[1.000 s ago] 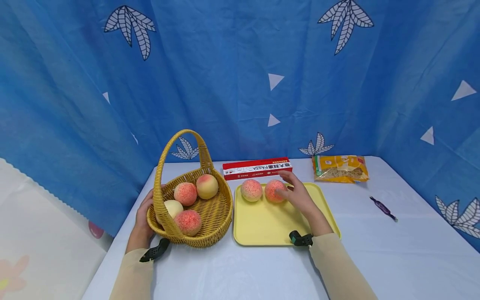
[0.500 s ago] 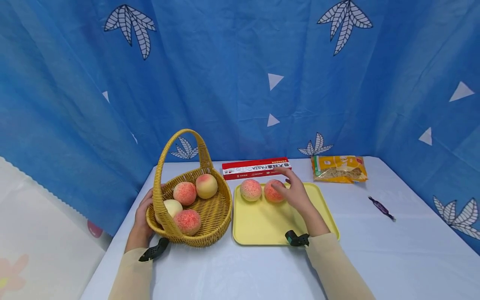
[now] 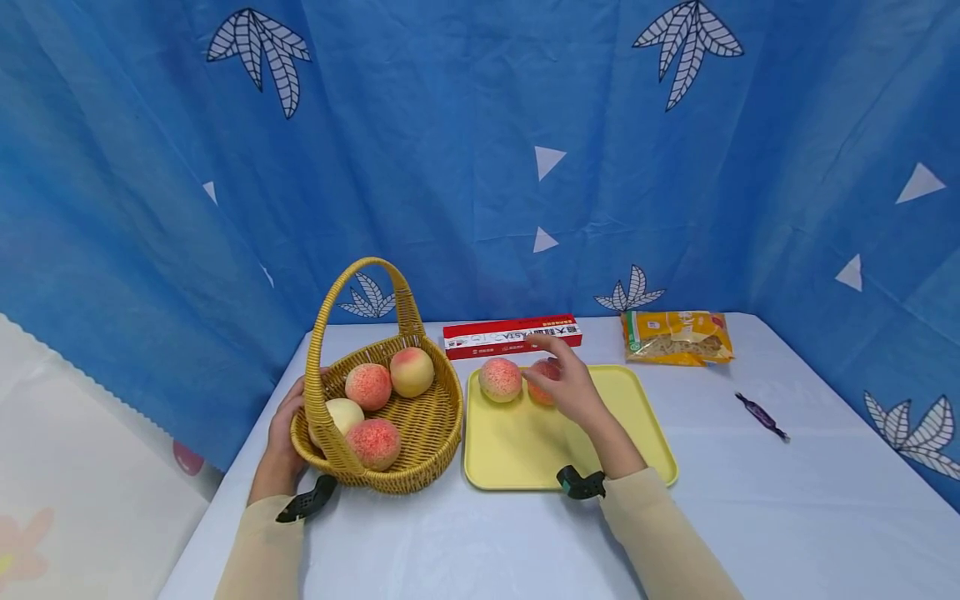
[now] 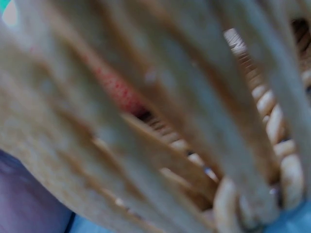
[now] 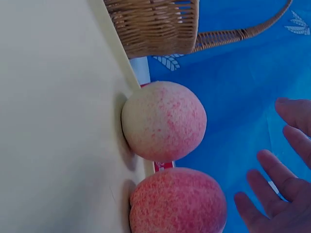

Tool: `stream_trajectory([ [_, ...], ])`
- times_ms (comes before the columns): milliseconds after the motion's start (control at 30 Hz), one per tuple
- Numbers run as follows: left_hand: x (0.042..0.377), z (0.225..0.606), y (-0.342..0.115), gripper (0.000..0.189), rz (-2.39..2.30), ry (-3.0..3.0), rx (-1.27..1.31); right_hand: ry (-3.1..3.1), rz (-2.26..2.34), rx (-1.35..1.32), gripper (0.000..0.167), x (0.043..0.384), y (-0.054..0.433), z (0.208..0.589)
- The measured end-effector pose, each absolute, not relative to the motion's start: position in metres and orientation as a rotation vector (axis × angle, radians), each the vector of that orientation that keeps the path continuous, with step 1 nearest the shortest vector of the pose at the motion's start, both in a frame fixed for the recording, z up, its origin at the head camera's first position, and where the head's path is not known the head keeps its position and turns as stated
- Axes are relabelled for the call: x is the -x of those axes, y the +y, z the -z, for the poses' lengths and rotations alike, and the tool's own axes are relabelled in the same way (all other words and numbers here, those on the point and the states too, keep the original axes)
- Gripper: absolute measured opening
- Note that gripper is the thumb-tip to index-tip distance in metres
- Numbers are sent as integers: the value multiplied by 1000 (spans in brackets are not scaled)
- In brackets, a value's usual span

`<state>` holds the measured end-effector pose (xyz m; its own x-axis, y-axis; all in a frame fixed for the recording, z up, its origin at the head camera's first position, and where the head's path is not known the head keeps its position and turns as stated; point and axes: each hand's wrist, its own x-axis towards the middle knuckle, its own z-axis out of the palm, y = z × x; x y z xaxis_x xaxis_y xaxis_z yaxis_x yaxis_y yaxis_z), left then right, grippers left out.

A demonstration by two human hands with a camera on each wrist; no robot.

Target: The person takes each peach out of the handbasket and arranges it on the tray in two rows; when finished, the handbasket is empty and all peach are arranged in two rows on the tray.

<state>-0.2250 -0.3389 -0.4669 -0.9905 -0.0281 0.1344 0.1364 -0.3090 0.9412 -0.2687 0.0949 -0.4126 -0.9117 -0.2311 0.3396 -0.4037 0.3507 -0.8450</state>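
A wicker basket [image 3: 442, 450] with a tall handle stands on the left of the table, holding several peaches [image 3: 373, 443]. My left hand [image 3: 283, 429] grips its left side, fingers curved along the wall; the left wrist view is filled by blurred wicker [image 4: 184, 116]. On a yellow tray [image 3: 517, 462] lie two pink-speckled peaches, a paler one [image 3: 500, 380] and a redder one [image 3: 542, 392]. My right hand [image 3: 572, 387] hovers over the redder peach and partly covers it in the head view. In the right wrist view its fingers [image 5: 274, 174] are spread, apart from both peaches.
Behind the tray lies a red and white pasta box [image 3: 512, 337]. An orange packet [image 3: 678, 337] rests at the back right, and a purple wrapped candy [image 3: 762, 416] lies on the right side. A blue curtain [image 3: 480, 167] hangs behind the table.
My right hand has shifted left across the redder peach, toward the paler one. The left hand, basket and peaches have stayed in place.
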Motion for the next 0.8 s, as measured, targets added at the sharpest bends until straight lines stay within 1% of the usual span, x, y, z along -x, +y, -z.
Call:
stream_trajectory([
  [267,222,465,-339,49,2458,-1785,141,-2468,-1597,-628,51,260,77,410],
  [433,222,466,-339,48,2470,-1770,147,-2476,-1696,-686,49,251,61,409],
  [800,221,471,-337,47,2475,-1789,121,-2479,-1777,-895,48,236,25,413],
])
